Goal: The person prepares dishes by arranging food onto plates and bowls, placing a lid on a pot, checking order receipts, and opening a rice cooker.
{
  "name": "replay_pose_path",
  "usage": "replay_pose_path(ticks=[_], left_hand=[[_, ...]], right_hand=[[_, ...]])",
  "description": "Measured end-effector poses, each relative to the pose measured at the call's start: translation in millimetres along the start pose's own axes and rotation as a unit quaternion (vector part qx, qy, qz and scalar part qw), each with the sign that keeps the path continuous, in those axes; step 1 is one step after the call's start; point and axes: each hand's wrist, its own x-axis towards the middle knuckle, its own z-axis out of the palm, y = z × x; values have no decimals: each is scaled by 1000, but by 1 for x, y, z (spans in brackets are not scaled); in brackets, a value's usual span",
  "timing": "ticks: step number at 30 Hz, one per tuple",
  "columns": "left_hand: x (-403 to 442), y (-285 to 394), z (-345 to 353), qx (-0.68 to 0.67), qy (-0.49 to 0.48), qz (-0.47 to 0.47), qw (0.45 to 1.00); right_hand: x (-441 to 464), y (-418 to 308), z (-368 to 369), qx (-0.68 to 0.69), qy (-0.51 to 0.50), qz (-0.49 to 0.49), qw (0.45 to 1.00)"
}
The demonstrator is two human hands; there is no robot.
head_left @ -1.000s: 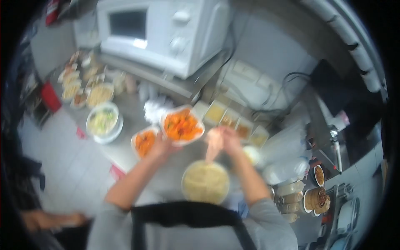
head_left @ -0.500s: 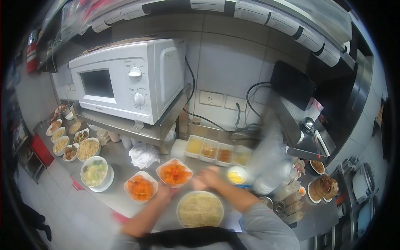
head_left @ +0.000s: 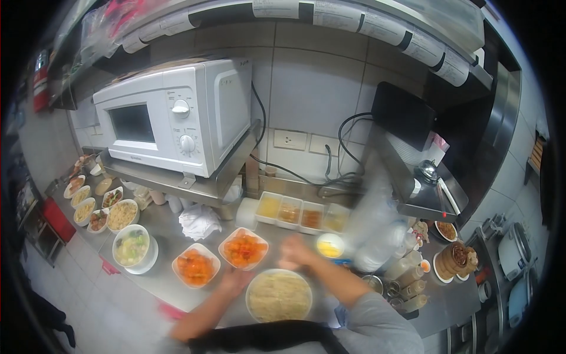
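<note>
My left hand [head_left: 236,279] is at the near edge of a white square bowl of glossy orange food [head_left: 243,248]; its fingers are partly hidden and I cannot tell whether they grip the rim. A second bowl of the same orange food [head_left: 196,266] stands just left of it. Over the counter, behind a large round bowl of pale noodle-like food [head_left: 279,296], my right hand [head_left: 292,252] is closed. Whatever it may hold is hidden. Right of that hand sits a small white bowl with yellow contents [head_left: 329,246].
A white microwave [head_left: 177,118] stands on a shelf over the counter. Along the back are several condiment tubs [head_left: 289,212]. Soup [head_left: 131,246] and several filled dishes line the left. Squeeze bottles [head_left: 410,289] and a bamboo steamer [head_left: 453,259] stand on the right.
The view has shifted slightly, moving the scene a little left. My left hand has drawn slightly down from the orange food bowl; my right hand remains closed behind the noodle bowl.
</note>
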Motion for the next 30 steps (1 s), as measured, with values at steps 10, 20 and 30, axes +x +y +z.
replay_pose_path(ticks=[10,20,30], left_hand=[[-99,-12,-99,-94,130,1,987],[-113,-17,-127,-60,166,73,982],[-111,-25,-121,-33,217,95,971]], right_hand=[[-85,-114,-120,27,27,181,983],[-237,-115,-42,460,-328,170,808],[-222,-178,-21,631,-269,330,649]])
